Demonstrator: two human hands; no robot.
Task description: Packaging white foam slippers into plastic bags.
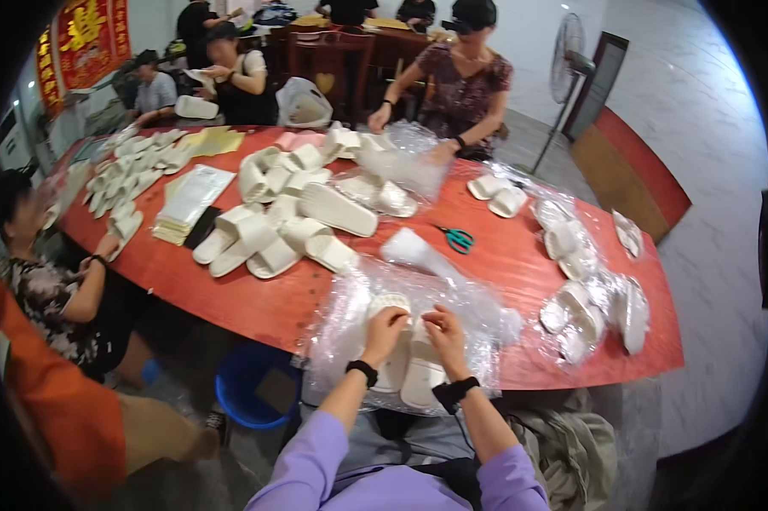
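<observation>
My left hand (pixel 385 328) and my right hand (pixel 444 334) both grip a pair of white slippers (pixel 405 370) lying on a sheet of clear plastic wrap (pixel 341 328) at the near edge of the red table (pixel 256 298). The fingers curl over the slippers' far ends. Both wrists wear black bands. My sleeves are lilac.
A heap of white slippers (pixel 286 221) fills the table's middle, with green-handled scissors (pixel 458 239) nearby. Bagged slippers (pixel 584 298) lie to the right. A stack of flat packets (pixel 186 203) is left. Several people sit around the table. A blue bucket (pixel 247 387) stands below. A fan (pixel 567 60) stands far right.
</observation>
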